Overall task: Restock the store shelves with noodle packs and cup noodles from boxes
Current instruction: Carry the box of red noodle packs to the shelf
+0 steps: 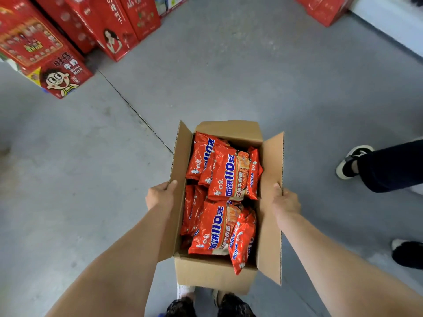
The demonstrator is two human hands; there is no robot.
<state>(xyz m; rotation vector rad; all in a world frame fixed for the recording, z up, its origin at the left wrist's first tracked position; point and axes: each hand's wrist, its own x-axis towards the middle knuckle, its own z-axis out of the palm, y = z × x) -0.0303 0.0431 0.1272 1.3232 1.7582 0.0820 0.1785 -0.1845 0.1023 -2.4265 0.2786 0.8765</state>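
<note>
Head view: open cardboard box [215, 275] held over grey floor [229, 76], flaps spread outward. Left hand [160, 196] gripping the left flap, thumb hooked over its edge; right hand [285, 201] clasping the right flap likewise. Inside, orange-red noodle packs [226, 177] heaped loosely in two clusters, one pack poking over the near rim. Red gift cartons [68, 35] stacked upper left. Another person's black shoes [352, 163] at right.

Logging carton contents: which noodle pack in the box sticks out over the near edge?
The noodle pack at the near right corner; it stands on edge over the box rim, others lie inside.
</note>
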